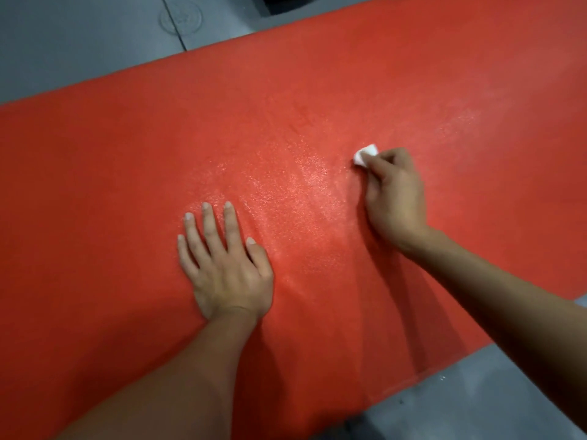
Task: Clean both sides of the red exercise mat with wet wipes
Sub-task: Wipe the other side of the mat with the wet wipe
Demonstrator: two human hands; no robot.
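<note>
The red exercise mat [127, 147] lies flat and fills most of the view, running from lower left to upper right. A shiny damp streak shows on it between my hands. My left hand [222, 265] rests flat on the mat with fingers spread and straight. My right hand [394, 195] grips a small folded white wet wipe [365, 154] and holds it down against the mat right of centre. Only the wipe's front end shows past my fingers.
A grey floor [79, 42] lies beyond the mat's far edge, with a round embossed mark [181, 17] and a seam line. More grey floor [476, 401] shows at the lower right. A dark object [292, 1] sits at the top edge.
</note>
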